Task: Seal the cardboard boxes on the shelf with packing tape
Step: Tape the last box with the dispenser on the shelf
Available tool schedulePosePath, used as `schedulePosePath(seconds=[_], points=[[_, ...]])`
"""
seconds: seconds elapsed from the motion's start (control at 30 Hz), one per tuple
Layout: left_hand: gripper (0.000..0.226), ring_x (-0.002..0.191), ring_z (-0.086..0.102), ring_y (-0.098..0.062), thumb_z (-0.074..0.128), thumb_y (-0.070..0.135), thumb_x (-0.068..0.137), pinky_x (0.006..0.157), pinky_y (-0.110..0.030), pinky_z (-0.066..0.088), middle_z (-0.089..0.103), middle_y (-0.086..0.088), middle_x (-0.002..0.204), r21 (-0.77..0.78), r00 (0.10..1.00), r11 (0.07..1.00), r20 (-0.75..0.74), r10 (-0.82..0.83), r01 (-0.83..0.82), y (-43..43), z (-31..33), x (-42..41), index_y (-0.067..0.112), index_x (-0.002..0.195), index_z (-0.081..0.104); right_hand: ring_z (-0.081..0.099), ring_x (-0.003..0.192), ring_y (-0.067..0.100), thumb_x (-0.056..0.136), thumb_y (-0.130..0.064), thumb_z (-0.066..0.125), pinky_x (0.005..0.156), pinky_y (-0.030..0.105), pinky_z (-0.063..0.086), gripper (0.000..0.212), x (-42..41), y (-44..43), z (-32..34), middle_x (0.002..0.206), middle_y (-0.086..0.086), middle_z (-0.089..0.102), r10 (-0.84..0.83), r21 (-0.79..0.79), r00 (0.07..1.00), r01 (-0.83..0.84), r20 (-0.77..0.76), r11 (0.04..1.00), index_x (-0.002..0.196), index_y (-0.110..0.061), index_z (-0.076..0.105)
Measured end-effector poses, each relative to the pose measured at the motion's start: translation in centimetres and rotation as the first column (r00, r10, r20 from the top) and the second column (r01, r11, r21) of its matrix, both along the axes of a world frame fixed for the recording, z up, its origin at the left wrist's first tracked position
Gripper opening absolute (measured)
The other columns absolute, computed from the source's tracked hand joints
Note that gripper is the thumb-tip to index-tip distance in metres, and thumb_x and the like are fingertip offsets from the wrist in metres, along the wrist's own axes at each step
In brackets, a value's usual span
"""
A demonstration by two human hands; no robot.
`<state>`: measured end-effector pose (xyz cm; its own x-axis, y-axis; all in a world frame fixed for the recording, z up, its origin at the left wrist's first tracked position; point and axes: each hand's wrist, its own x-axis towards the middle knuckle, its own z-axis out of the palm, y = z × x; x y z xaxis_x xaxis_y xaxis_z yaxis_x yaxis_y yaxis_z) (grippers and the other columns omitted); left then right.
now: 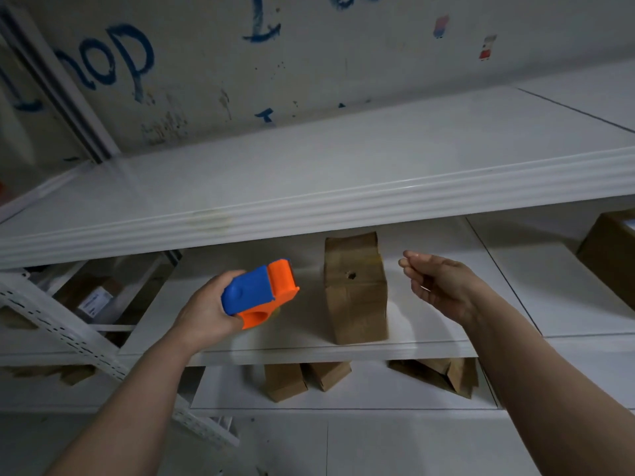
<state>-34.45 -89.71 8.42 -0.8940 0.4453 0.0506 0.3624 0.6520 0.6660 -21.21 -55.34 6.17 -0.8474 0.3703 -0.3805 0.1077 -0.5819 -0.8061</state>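
Observation:
A brown cardboard box (355, 290) stands on the middle shelf (309, 345), with tape across it and a small hole in its top face. My left hand (202, 312) grips a blue and orange tape dispenser (261, 292) just left of the box, not touching it. To the right of the box my right hand (438, 281) hovers with fingers loosely curled and nothing in it.
The white upper shelf (343, 201) overhangs the box. Several smaller cardboard boxes (305, 376) sit on the lower shelf. Another brown box (608, 252) stands at the far right. A perforated white upright (68, 334) slants at the left, with a labelled box (91, 297) behind it.

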Motion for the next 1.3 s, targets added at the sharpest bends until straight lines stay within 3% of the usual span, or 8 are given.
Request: schedulePosePath(seconds=[0.4,0.53,0.67,0.93,1.1,1.17,1.23,1.3], points=[[0.071,0.095,0.063,-0.012,0.070,0.021,0.047,0.082,-0.037,0.051,0.064,0.009,0.105,-0.101,0.990,0.990,0.109,-0.089,0.100,1.4,-0.4,-4.7,0.039,0.114,0.052,0.065,0.081,0.010,0.094,-0.008,0.056,0.074,0.024,0.050,0.018,-1.6,0.6,-0.9,0.093,0.005,0.073,-0.038,-0.008,0.998,0.038,0.055,0.999,0.109,-0.008,0.066],[0.069,0.092,0.062,-0.010,0.068,0.017,0.048,0.075,-0.029,0.049,0.063,0.010,0.102,-0.130,0.987,0.984,0.122,-0.104,0.120,1.5,-0.9,-5.7,0.037,0.113,0.053,0.065,0.082,0.012,0.094,-0.008,0.057,0.074,0.025,0.050,0.018,-1.7,0.6,-2.0,0.095,0.006,0.073,-0.041,-0.009,0.994,0.042,0.098,0.999,0.109,-0.008,0.067],[0.069,0.090,0.062,-0.010,0.068,0.016,0.050,0.077,-0.037,0.051,0.063,0.011,0.100,-0.186,0.982,0.971,0.146,-0.123,0.149,1.8,-2.2,-5.9,0.037,0.115,0.054,0.065,0.082,0.011,0.091,-0.010,0.061,0.071,0.026,0.048,0.020,-1.9,-0.2,-3.2,0.095,0.006,0.074,-0.032,-0.051,0.984,0.041,0.177,0.998,0.110,-0.008,0.067],[0.051,0.074,0.055,-0.010,0.067,0.012,0.058,0.063,-0.029,0.040,0.057,0.007,0.085,-0.190,0.965,0.965,0.226,-0.135,0.180,4.6,-5.8,-4.1,0.031,0.103,0.050,0.065,0.077,0.010,0.085,-0.014,0.069,0.075,0.028,0.051,0.015,-2.8,-2.4,-4.1,0.079,0.003,0.071,-0.109,0.192,0.955,0.056,0.276,0.980,0.099,-0.009,0.072],[0.051,0.078,0.057,-0.016,0.068,0.007,0.064,0.065,-0.032,0.043,0.057,0.003,0.089,-0.189,0.970,0.966,0.200,-0.135,0.174,5.7,-6.9,-3.9,0.035,0.102,0.048,0.066,0.093,0.016,0.089,-0.015,0.067,0.087,0.034,0.052,0.032,-3.2,-3.0,-5.0,0.099,0.005,0.071,-0.225,0.277,0.943,0.155,0.245,0.948,0.121,-0.008,0.064],[0.050,0.078,0.057,-0.016,0.068,0.007,0.064,0.065,-0.032,0.043,0.056,0.004,0.088,-0.198,0.973,0.967,0.192,-0.124,0.162,5.7,-7.0,-3.9,0.036,0.099,0.047,0.057,0.116,0.025,0.089,-0.022,0.068,0.099,0.042,0.045,0.062,-3.3,-3.3,-5.6,0.128,0.007,0.060,-0.218,0.258,0.936,0.146,0.278,0.955,0.145,-0.020,0.041],[0.049,0.079,0.057,-0.017,0.068,0.005,0.066,0.065,-0.033,0.044,0.056,0.002,0.089,-0.210,0.974,0.965,0.193,-0.116,0.157,5.5,-7.1,-3.8,0.033,0.101,0.046,0.042,0.131,0.032,0.088,-0.030,0.068,0.104,0.049,0.039,0.080,-3.0,-4.0,-6.4,0.149,0.007,0.038,-0.160,0.199,0.929,0.097,0.333,0.975,0.151,-0.034,0.020],[0.048,0.077,0.056,-0.016,0.068,0.004,0.068,0.063,-0.030,0.042,0.055,0.002,0.087,-0.215,0.973,0.965,0.206,-0.106,0.151,5.4,-7.1,-3.6,0.030,0.102,0.047,0.038,0.135,0.031,0.088,-0.031,0.067,0.108,0.048,0.036,0.068,-2.7,-4.9,-7.3,0.152,0.006,0.034,-0.180,0.201,0.936,0.122,0.302,0.972,0.147,-0.031,0.032]])
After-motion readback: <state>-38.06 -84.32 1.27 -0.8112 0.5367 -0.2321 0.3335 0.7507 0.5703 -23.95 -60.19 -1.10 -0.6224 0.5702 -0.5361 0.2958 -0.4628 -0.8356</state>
